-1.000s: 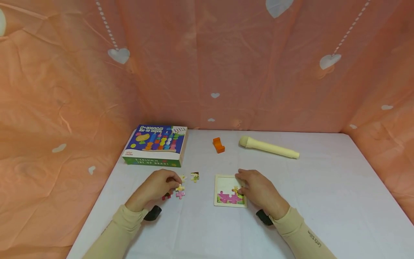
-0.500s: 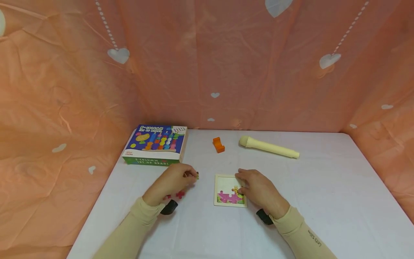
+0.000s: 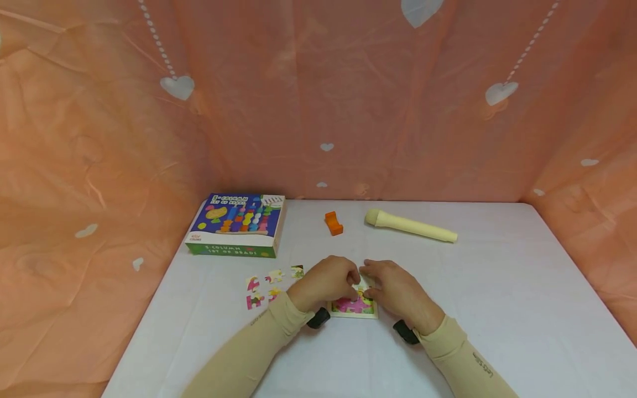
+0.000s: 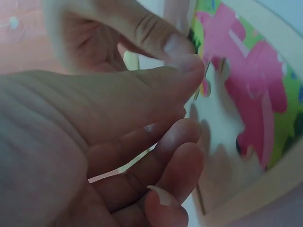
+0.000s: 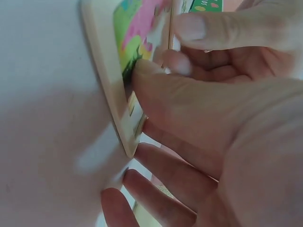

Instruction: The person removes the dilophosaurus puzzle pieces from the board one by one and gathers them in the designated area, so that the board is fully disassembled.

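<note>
My right hand grips the right side of a square wooden puzzle tray, thumb on the face and other fingers along the edge and beyond it. The left hand is over the tray's left part, curled, thumb and fingertips close together. A small pink-and-yellow puzzle piece shows at its thumb tip; the fingers seem to pinch it, but most of it is hidden. Fitted pieces form a pink and green picture, beside bare pale wood. Several loose puzzle pieces lie left of the tray, partly behind the left forearm.
A bead-set box stands at the back left of the white table. An orange curved block and a pale yellow toy microphone lie along the back. Orange cloth with hearts hangs behind and at both sides.
My left hand has moved right, from above the loose pieces to the tray, uncovering several of those pieces. The right hand stays at the tray's right edge. The head view has shifted slightly.
</note>
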`<action>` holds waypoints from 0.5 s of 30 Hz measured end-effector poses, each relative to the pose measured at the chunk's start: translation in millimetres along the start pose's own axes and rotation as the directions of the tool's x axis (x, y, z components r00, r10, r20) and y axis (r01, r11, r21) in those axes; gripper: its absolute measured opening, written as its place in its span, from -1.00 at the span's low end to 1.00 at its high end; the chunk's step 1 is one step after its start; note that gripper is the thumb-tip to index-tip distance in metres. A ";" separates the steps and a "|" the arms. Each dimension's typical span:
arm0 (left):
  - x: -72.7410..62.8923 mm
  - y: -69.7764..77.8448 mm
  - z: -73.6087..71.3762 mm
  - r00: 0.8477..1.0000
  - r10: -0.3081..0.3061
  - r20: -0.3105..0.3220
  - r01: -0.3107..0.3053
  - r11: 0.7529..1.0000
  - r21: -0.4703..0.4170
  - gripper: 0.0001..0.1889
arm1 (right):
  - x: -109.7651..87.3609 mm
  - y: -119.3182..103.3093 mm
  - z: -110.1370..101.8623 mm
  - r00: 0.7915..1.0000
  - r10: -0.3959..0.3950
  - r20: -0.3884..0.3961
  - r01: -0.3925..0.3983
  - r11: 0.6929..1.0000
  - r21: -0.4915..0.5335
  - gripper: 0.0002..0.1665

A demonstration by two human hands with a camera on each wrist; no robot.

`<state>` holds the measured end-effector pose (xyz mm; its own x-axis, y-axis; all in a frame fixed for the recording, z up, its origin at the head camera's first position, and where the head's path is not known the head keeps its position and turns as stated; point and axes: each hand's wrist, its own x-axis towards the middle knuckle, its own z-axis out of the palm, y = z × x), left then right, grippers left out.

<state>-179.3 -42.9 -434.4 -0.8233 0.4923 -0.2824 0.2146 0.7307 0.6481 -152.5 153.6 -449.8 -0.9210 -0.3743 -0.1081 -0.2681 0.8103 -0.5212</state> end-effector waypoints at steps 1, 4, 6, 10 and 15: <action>1.3 1.8 1.1 1.000 -0.002 0.006 0.002 1.000 0.010 -0.80 | 0.1 1.2 -0.5 1.000 -0.005 0.006 0.005 1.000 0.013 -0.45; 4.0 4.0 3.7 1.000 -0.003 0.013 0.002 1.000 0.024 -0.79 | -0.1 5.5 -3.0 0.999 -0.024 0.028 0.022 0.998 0.056 -0.40; 4.9 4.3 4.9 1.000 0.002 0.009 -0.002 1.000 0.027 -0.78 | -1.2 7.6 -5.6 0.999 -0.032 0.042 0.028 0.996 0.084 -0.33; 5.9 5.1 7.3 1.000 0.009 -0.003 -0.009 0.999 0.049 -0.79 | -2.9 7.9 -9.4 0.998 -0.036 0.055 0.030 0.994 0.104 -0.18; 6.1 6.8 9.4 1.000 0.003 -0.011 -0.002 0.996 0.089 -0.78 | -3.0 7.9 -10.5 0.997 -0.022 0.069 0.017 0.997 0.080 -0.11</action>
<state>-177.9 -30.5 -438.3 -0.8284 0.4891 -0.2730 0.2620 0.7692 0.5829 -154.8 165.8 -444.7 -0.8931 -0.4224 -0.1548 -0.2597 0.7650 -0.5893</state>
